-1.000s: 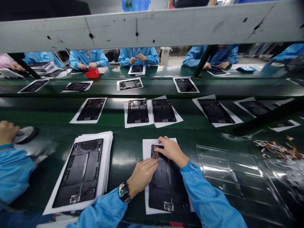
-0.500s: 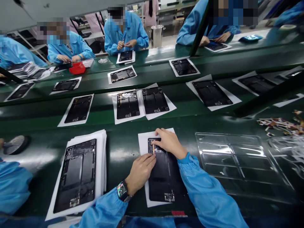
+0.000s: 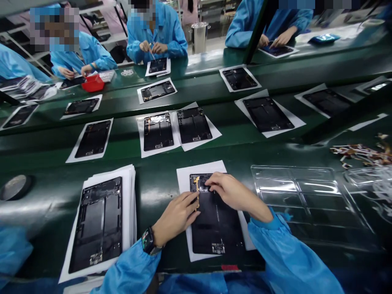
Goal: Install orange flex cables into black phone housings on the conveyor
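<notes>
A black tablet housing (image 3: pixel 214 224) lies on white paper (image 3: pixel 186 165) before me, with a small circuit board near its lower edge. Along its upper left runs an orange flex cable (image 3: pixel 197 183), its lower part beside my left fingers. My left hand (image 3: pixel 177 214), with a watch on the wrist, has its fingertips and thumb closed about that lower part of the cable. Over the top of the housing, right of the cable, is my right hand (image 3: pixel 228 190). Its thumb and forefinger are drawn together; whatever they may hold is too small to make out.
A stack of paper with another tablet housing (image 3: pixel 98 220) stands at left. To the right are a clear plastic tray (image 3: pixel 294 192) and loose flex cables (image 3: pixel 361 155). More housings lie on the conveyor (image 3: pixel 125 134) ahead. Co-workers in blue sit opposite, by a red bin (image 3: pixel 93 83).
My right hand has moved right, off the orange cable, uncovering its upper end. My left hand has shifted slightly left, with the thumb now showing. The whole view has tilted slightly.
</notes>
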{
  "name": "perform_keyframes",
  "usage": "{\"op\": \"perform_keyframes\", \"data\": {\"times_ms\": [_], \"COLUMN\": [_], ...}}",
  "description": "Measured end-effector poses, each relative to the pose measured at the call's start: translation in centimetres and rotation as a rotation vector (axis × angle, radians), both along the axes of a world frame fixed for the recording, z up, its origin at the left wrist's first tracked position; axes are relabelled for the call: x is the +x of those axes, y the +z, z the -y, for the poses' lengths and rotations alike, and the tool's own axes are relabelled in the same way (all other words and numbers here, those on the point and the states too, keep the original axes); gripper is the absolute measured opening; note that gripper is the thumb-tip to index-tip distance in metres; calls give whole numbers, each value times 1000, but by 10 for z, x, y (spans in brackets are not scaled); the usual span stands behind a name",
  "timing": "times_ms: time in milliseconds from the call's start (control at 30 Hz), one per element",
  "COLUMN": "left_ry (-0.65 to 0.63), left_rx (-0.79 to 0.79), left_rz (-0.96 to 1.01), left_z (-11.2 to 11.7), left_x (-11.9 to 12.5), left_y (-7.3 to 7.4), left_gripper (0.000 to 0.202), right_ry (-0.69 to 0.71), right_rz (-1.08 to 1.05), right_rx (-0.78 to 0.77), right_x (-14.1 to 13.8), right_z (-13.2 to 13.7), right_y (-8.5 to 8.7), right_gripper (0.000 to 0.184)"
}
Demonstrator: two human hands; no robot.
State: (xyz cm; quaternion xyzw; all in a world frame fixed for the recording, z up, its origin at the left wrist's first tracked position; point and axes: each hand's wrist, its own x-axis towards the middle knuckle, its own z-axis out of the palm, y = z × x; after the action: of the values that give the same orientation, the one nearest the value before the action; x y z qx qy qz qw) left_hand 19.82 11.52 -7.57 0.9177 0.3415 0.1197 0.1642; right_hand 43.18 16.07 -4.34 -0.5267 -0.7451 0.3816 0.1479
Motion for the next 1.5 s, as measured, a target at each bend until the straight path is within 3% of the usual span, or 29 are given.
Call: {"op": "perform_keyframes", "data": {"times_ms": [100,167,267,367,433,600,667,833,1033,1200,1400,1500], "left_ry": [-32,-44,-48,13,58,75,67,34,41,16,53,40], "left_rx": [19,23,-7,-30,-32,-84,-102,-90,-3,1,-36,-88], "left_rz": [-41,-53,-10,122,175,104,92,134,182,175,153,133], "left_z": [2,5,6,3,0,-2,-2,-3,-11,-12,-9,-6], "left_x": [1,1,-1,-5,-8,-12,-13,-16,-21,-21,-22,-21], "left_y": [4,6,5,2,1,-2,-4,-12,-33,-37,-31,-23], "left_gripper": [24,27,24,24,36,91,100,89,70,75,96,115], "right_ry": [-43,-109,-182,-128,-67,151,206,280,343,230,-79,-127], "right_rz": [-54,-73,-3,25,53,297,345,411,473,388,-84,-141], "right_rx": [-111,-162,-82,53,104,170,212,289,373,323,267,244], "right_x": [5,7,7,-1,-11,-37,-44,-54,-67,-59,-37,-34], "right_z": [20,33,51,66,72,71,69,72,70,70,84,90], "right_y": [6,5,1,-2,-4,-16,-19,-9,0,-5,-15,-20], "right_gripper": [13,15,20,16,18,18,18,13,12,8,22,21]}}
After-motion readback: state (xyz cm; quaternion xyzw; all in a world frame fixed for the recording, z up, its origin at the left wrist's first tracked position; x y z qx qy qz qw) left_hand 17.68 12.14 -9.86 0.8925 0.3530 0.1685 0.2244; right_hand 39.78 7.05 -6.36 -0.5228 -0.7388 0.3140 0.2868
